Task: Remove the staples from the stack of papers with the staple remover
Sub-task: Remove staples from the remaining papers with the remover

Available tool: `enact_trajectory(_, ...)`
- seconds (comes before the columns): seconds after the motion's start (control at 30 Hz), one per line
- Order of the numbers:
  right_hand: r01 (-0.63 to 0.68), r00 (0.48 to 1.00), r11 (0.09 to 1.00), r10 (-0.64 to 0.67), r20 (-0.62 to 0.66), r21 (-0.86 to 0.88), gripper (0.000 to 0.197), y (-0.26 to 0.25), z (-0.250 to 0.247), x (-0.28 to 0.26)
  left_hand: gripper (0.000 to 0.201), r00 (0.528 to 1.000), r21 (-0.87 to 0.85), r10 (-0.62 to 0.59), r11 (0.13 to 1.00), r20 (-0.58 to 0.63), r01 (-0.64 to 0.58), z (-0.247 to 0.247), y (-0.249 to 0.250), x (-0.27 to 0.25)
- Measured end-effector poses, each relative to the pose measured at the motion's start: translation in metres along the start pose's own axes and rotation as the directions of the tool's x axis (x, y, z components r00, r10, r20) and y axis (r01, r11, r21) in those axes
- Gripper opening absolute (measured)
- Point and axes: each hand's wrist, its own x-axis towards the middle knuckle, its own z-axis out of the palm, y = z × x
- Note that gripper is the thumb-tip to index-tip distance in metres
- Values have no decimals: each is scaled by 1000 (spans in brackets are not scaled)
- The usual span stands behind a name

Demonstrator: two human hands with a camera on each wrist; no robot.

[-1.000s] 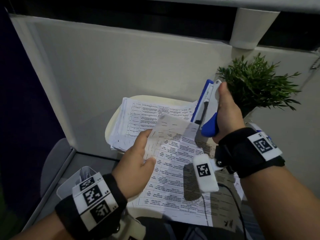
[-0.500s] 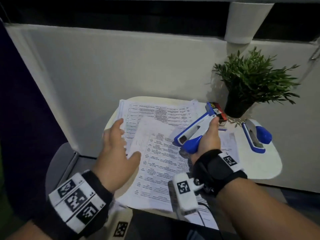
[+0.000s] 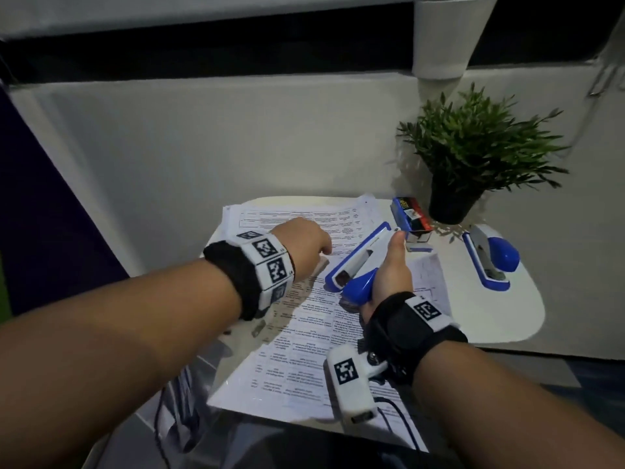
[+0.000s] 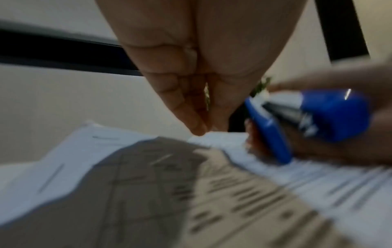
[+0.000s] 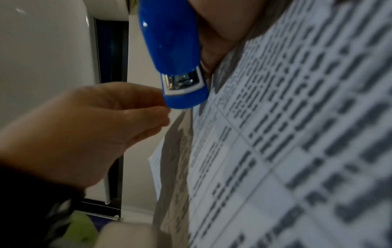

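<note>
- R hand [image 3: 389, 275] wrapped round blue/white staple remover [image 3: 358, 262], thumb along its top edge, blue handle in palm; tool just above the papers, nose aimed toward L hand.
- L hand [image 3: 306, 248] over far part of stack of papers [image 3: 304, 336], fingers bunched narrow w/ tips together, down at paper in L wrist view; can't tell whether pinching a staple, a sheet corner or nothing (too blurred).
- Stack spread over small white table [image 3: 500, 319], top sheets fanned toward the body, near edge hanging past table rim.
- Step in hand, as judged: locating next staple & bringing tool nose to it.
- To do well: pin sheets flat w/ L fingertips just beside the staple, not on it; slide nose under staple crown flat to the page; squeeze slow & lift straight up so paper doesn't tear.
- Keep L fingers [image 4: 197, 127] out of the tool's path – tool front [image 5: 182, 85] sits v. near them now.
- Risk: loose overhanging sheets may slip off table if pressed near the edge.
- No staple clearly visible in any view; progress can't be judged.
- Writing: sheets printed w/ tables of small text, unreadable. Small staple box [image 3: 411, 216] w/ dark/red label beside plant pot [image 3: 451, 201], lettering too small to read. Second blue/white stapler-type tool [image 3: 490, 262] lies on table to the R, no brand legible.
- Wristbands carry square b/w marker codes, no readable words.
</note>
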Motion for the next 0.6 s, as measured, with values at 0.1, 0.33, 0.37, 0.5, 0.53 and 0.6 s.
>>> enact_trajectory(0.1,7,1000,1000,-6,13,-12,68,0,2,-2,27,989,157,-34,988,146,11,4,6,20)
enact_trajectory(0.33,8,1000,998,-7,21,-59,68,-1,-2,4,23,986,145,-35,989,161,12,9,0,33)
enact_trajectory(0.37,3,1000,998,-2,21,-65,69,-2,-2,4,22,986,137,-39,990,162,17,10,0,33)
enact_trajectory(0.5,11,1000,998,-9,29,-59,68,-3,-2,4,24,979,143,-76,988,189,49,10,0,37)
enact_trajectory(0.53,18,999,998,-16,28,-62,64,-3,-3,5,24,978,126,-87,990,188,64,10,0,37)
enact_trajectory(0.6,19,999,998,-17,30,-65,61,-3,-4,6,23,977,59,-118,992,176,109,10,-4,38)
